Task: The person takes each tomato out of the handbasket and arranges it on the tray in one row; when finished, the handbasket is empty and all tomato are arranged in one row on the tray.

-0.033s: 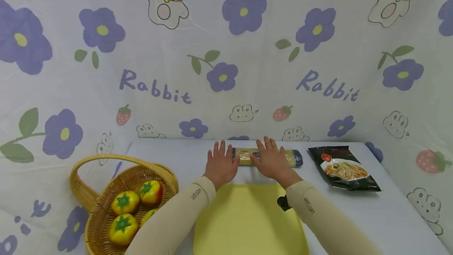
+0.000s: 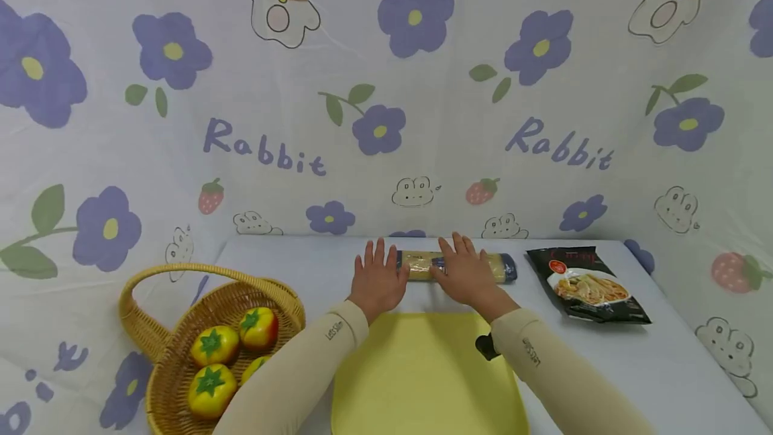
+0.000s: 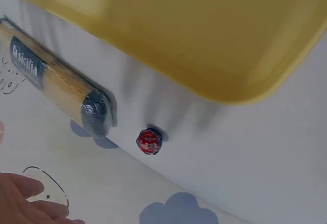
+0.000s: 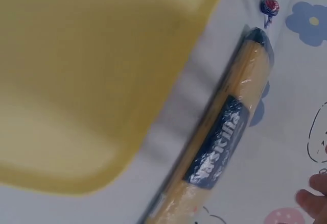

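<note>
A long clear pack of spaghetti (image 2: 498, 268) with dark blue ends and label lies near the back of the table. My right hand (image 2: 466, 276) is held palm down in front of it in the head view, partly covering it, fingers spread. Left of it, my left hand (image 2: 378, 286) is also spread flat, its thumb by the pack's left end. In the wrist views both hands appear apart from the pack. A red-and-blue wrapped lollipop (image 3: 149, 141) lies beyond one pack end; its stick shows in the right wrist view. The head view does not show it.
Below the forearms lies a yellow tray (image 2: 423, 381). A wicker basket (image 2: 290, 297) with a tall handle stands at left, holding several yellow-red fruits (image 2: 211, 391) with green tops. A black food packet (image 2: 592, 287) lies at right. Patterned cloth (image 2: 362, 207) rises behind the table.
</note>
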`<state>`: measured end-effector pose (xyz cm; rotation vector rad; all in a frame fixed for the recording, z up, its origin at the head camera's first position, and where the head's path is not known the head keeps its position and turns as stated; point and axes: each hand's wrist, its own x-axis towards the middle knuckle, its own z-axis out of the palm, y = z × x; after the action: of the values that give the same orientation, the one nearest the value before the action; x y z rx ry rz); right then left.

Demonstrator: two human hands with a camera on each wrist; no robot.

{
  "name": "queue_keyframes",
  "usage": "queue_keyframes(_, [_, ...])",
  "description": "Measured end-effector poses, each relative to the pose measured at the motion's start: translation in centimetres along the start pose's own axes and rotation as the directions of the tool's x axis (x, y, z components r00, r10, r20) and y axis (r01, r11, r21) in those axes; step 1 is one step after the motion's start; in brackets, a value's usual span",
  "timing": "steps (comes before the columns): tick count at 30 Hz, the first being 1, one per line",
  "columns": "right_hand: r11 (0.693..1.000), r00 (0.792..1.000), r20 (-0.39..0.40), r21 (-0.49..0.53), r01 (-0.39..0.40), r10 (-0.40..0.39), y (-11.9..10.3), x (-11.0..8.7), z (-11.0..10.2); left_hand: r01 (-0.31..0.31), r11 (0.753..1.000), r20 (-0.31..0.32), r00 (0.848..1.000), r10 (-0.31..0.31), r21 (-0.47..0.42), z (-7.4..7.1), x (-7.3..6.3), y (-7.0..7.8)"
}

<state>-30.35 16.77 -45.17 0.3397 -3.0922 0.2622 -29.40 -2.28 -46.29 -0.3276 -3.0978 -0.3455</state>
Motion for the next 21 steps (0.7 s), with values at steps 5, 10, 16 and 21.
queue_keyframes(5, [1.0, 1.0, -0.006, -0.001, -0.01, 0.01, 1.5, -2.1, 0.5, -0.018, 1.0, 0.023, 1.0, 0.018, -0.006, 0.4, -0.9, -0.4])
queue_keyframes(10, [0.996, 0.993, 0.083, 0.026, -0.084, 0.081, 3.2, -4.8, 1.3, -0.028, 1.0, 0.096, 0.995, 0.029, -0.009, 0.6, -2.7, -0.4])
queue_keyframes(16, [0.976, 0.957, 0.224, 0.07, -0.204, 0.184, 5.3, -8.3, 2.8, -0.092, 0.996, 0.083, 0.992, 0.092, -0.009, 1.4, -6.0, -0.8])
queue_keyframes(21, [0.954, 0.891, 0.401, 0.113, -0.276, 0.211, 6.1, -10.2, 4.2, -0.139, 0.968, 0.119, 0.979, 0.166, -0.209, 2.1, -12.1, -2.4])
